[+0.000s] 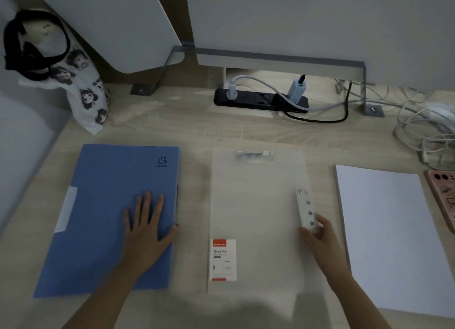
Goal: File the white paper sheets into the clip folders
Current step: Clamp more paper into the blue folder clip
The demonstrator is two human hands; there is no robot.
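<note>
A closed blue clip folder [98, 205] lies at the left of the desk. My left hand [147, 227] rests flat on its lower right part, fingers straight, thumb at the folder's right edge. In the middle lies a translucent white clip folder [256, 205] with a red-and-white label [223, 259] near its lower left. My right hand [320, 235] grips the white clip bar [305, 209] at this folder's right edge. A stack of white paper sheets [391, 232] lies to the right, apart from both hands.
A black power strip [258, 100] with plugs and cables sits at the back. Tangled white cables [423, 129] lie at the far right, above a pink phone [443, 198]. A printed cloth bag [81, 92] leans at the back left. A metal stand [270, 57] spans the back.
</note>
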